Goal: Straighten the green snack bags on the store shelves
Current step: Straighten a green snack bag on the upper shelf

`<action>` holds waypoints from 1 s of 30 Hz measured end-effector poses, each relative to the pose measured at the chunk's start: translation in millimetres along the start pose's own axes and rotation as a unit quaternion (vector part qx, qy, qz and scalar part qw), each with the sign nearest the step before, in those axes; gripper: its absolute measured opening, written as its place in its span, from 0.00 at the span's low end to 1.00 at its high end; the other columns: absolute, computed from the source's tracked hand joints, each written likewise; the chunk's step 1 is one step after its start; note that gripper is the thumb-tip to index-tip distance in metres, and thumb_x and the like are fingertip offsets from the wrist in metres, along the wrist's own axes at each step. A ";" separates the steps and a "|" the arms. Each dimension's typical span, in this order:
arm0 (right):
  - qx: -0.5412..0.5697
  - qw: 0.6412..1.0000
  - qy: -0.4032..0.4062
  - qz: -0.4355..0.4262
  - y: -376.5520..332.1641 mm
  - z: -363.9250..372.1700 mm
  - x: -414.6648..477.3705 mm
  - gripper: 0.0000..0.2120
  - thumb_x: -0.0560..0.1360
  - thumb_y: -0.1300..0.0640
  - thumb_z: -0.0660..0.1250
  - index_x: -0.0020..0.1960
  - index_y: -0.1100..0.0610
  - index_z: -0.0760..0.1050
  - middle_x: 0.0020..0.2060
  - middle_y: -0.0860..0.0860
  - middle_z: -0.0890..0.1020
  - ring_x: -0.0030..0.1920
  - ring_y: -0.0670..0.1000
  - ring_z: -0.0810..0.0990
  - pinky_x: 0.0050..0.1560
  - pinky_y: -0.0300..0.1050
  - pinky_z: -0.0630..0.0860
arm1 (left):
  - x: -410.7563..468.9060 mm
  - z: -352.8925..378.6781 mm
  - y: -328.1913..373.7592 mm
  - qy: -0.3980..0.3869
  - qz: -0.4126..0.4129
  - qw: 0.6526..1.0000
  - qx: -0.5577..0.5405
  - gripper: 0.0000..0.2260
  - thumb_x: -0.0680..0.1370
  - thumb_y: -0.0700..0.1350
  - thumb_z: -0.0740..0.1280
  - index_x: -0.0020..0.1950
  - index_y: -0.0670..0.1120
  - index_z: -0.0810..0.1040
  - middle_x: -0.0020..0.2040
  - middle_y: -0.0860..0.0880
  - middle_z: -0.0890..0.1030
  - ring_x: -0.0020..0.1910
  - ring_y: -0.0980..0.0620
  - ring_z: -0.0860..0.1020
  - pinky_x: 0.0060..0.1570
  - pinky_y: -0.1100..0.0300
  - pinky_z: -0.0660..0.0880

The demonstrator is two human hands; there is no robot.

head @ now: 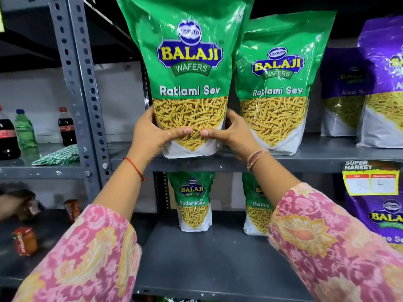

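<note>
A large green Ratlami Sev bag [189, 68] stands upright at the front edge of the upper grey shelf [305, 159]. My left hand [150, 134] grips its lower left side and my right hand [233, 134] grips its lower right side, thumbs meeting across the front. A second green bag [279, 83] stands upright just to its right, further back. On the lower shelf [207, 258] two smaller green bags stand upright: one in the middle [194, 201], one [257, 205] partly hidden behind my right sleeve.
Purple Aloo Sev bags [381, 83] stand at the right on both shelves, with a yellow price tag [370, 182] on the shelf edge. A perforated grey upright [82, 94] divides off the left rack, holding soda bottles [65, 127], a green packet [58, 155] and small jars [25, 240].
</note>
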State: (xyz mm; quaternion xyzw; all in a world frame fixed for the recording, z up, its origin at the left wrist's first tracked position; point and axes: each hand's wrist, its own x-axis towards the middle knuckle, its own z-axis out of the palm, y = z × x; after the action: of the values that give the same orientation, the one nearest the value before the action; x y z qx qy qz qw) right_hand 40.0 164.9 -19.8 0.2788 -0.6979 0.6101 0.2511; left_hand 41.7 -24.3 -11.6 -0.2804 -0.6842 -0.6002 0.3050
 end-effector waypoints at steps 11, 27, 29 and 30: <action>-0.101 0.993 -0.023 -0.063 9.4 -5.7 -138.6 0.32 0.49 0.44 0.78 0.52 0.41 0.73 0.47 0.29 0.81 0.51 0.31 0.76 0.53 0.27 0.72 | -150.3 5.2 -12.7 0.023 -0.076 0.996 0.044 0.30 0.38 0.65 0.76 0.35 0.54 0.78 0.30 0.71 0.80 0.36 0.72 0.78 0.35 0.77 0.75; -0.124 0.942 -0.049 0.310 292.2 5.0 -167.5 0.31 0.55 0.61 0.80 0.57 0.61 0.76 0.53 0.55 0.82 0.52 0.46 0.78 0.59 0.45 0.75 | -184.4 56.8 -271.7 -0.166 -0.352 0.917 0.086 0.19 0.58 0.35 0.78 0.47 0.42 0.81 0.49 0.45 0.81 0.32 0.70 0.77 0.36 0.76 0.74; -0.091 0.941 -0.044 0.322 313.0 10.4 -158.5 0.29 0.55 0.64 0.79 0.55 0.59 0.76 0.53 0.54 0.81 0.54 0.52 0.77 0.63 0.54 0.74 | -175.5 58.3 -290.1 -0.167 -0.363 0.915 0.061 0.21 0.59 0.30 0.76 0.50 0.38 0.79 0.50 0.42 0.80 0.32 0.69 0.78 0.36 0.76 0.75; -0.072 0.942 -0.042 0.326 322.2 13.1 -157.3 0.28 0.55 0.64 0.79 0.53 0.56 0.77 0.52 0.54 0.80 0.54 0.52 0.77 0.63 0.56 0.73 | -173.4 58.4 -298.2 -0.163 -0.362 0.916 0.057 0.22 0.58 0.29 0.76 0.51 0.37 0.78 0.51 0.42 0.80 0.34 0.67 0.78 0.37 0.76 0.75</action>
State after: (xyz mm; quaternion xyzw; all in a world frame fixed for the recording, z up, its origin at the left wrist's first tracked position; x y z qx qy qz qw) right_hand -71.2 197.2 -359.3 0.0430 -0.8027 0.5942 0.0283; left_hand -72.7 -5.8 -341.7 -0.0897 -0.8123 -0.5754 -0.0335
